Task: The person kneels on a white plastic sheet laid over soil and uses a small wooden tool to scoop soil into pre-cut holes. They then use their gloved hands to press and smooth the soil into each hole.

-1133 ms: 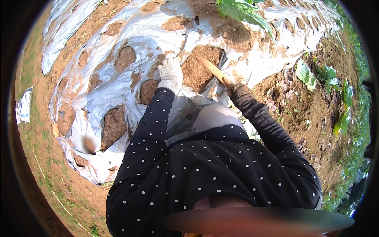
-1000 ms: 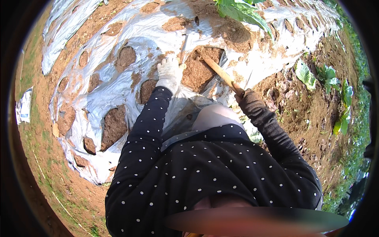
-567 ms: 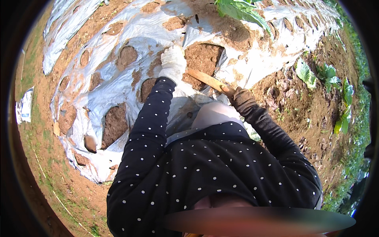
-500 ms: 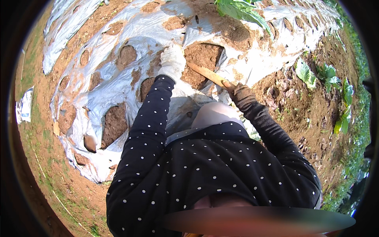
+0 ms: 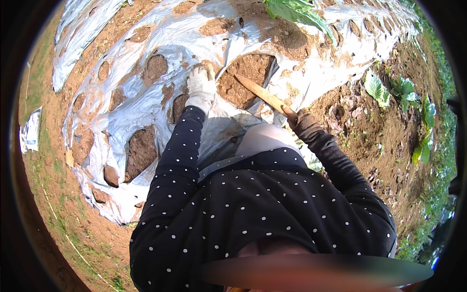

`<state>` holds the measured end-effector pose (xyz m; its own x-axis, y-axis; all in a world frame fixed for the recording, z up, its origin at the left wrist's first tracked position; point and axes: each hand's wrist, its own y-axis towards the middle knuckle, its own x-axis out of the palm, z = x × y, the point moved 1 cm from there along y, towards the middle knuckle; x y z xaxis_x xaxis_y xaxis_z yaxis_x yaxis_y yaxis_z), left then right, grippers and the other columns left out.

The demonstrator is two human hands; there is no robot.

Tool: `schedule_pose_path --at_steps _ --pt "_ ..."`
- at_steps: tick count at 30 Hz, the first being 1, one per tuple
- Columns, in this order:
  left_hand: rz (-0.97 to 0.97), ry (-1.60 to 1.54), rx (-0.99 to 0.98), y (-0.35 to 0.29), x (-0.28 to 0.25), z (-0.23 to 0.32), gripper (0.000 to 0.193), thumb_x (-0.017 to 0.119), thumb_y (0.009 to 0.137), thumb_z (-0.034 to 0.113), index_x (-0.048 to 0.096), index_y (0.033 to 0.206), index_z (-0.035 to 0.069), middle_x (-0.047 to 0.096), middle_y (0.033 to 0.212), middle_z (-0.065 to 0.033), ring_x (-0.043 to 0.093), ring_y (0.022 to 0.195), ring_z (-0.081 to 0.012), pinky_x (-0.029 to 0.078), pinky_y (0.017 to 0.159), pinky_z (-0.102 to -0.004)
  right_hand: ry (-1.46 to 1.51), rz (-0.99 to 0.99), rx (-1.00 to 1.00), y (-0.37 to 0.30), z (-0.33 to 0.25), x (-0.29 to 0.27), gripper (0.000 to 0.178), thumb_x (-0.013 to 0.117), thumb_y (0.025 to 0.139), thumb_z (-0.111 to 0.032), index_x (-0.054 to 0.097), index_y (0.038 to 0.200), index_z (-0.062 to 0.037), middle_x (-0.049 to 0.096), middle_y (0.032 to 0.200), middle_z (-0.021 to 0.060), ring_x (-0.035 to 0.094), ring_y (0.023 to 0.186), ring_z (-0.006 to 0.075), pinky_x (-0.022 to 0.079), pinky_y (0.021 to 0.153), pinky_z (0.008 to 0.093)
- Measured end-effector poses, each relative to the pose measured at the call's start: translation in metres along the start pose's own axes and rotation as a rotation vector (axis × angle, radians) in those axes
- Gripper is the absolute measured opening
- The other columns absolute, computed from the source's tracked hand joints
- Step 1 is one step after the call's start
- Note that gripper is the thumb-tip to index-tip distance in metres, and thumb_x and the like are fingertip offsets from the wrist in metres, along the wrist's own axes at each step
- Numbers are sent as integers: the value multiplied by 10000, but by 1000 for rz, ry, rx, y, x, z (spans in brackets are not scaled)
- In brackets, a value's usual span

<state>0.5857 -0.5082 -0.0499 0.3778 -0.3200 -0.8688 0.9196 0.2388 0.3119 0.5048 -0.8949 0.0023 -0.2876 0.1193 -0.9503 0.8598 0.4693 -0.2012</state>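
My left hand (image 5: 201, 87), in a whitish glove, rests on the silver plastic sheet (image 5: 180, 63) just left of a large torn hole. Its fingers point away from me, stretched out, and nothing shows in them. Loose brown soil (image 5: 241, 90) lies bare inside that hole. On the right, my right hand (image 5: 305, 124), in a dark brown glove, is closed round the near end of a flat wooden stick (image 5: 265, 95). The stick slants up and to the left, its tapered tip over the soil in the hole.
Several more holes show soil through the sheet, including a large one (image 5: 141, 153) at left. A leafy green plant (image 5: 299, 13) stands at the far side. More leafy plants (image 5: 404, 91) grow in bare earth at right. A white bag (image 5: 31, 130) lies at far left.
My left hand has moved left and slightly nearer, off the edge of the hole, and its fingers have straightened. My right hand and the stick have shifted slightly right and nearer.
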Motion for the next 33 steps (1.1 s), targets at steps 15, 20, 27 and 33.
schedule_pose_path --at_steps 15,20,27,33 --pt "155 -1670 -917 -72 -65 27 167 632 924 162 534 890 32 587 798 -121 619 725 -270 563 668 -442 393 36 -92 174 -90 -23 354 579 931 -310 670 1156 -52 697 1036 195 666 961 360 524 861 417" --pt "276 -1508 -1115 -135 -82 -13 219 660 890 200 519 902 33 545 659 -112 599 553 -279 534 518 -427 153 -70 -117 223 -132 -14 398 693 824 -352 670 1061 -33 692 1008 209 665 952 377 532 837 431" --pt "222 -1479 -1197 -141 -81 -20 244 640 897 248 524 862 36 572 673 -132 588 552 -298 519 540 -430 46 -8 -218 248 -121 18 312 686 788 -292 714 958 -32 691 945 226 681 913 369 541 786 445" --pt "249 -1562 -1160 -145 -74 -27 211 667 897 170 516 914 24 569 679 -109 574 507 -250 524 486 -432 185 -101 -164 246 -93 9 450 599 902 -426 651 1132 -42 664 1055 234 640 1010 381 496 883 447"
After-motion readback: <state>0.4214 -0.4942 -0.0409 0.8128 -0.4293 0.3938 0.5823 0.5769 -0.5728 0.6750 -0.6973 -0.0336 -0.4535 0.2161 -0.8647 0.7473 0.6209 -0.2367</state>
